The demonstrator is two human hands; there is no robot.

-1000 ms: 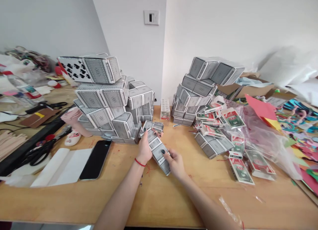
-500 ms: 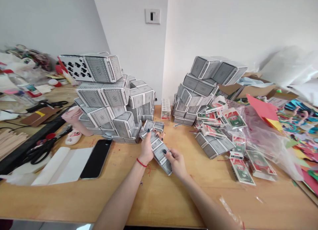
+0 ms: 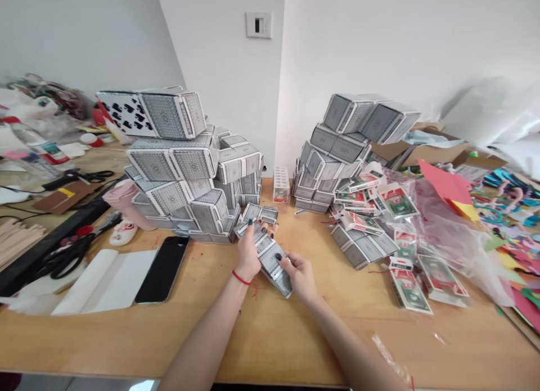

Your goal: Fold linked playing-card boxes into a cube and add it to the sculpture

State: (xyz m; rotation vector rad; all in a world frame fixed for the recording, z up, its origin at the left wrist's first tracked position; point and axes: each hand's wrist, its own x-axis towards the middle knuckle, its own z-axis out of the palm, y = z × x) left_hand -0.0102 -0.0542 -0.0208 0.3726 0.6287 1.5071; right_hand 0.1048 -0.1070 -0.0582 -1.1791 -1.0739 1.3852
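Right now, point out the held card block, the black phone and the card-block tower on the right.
Held card block (image 3: 269, 256): head view, patterned upper face.
Black phone (image 3: 163, 270): head view, middle of its dark screen.
Card-block tower (image 3: 342, 148): head view, patterned side, partway up.

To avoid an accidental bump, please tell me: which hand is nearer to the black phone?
Left. The left hand is to the right of the black phone, not touching it; the right hand is farther right, across the card block both hold.
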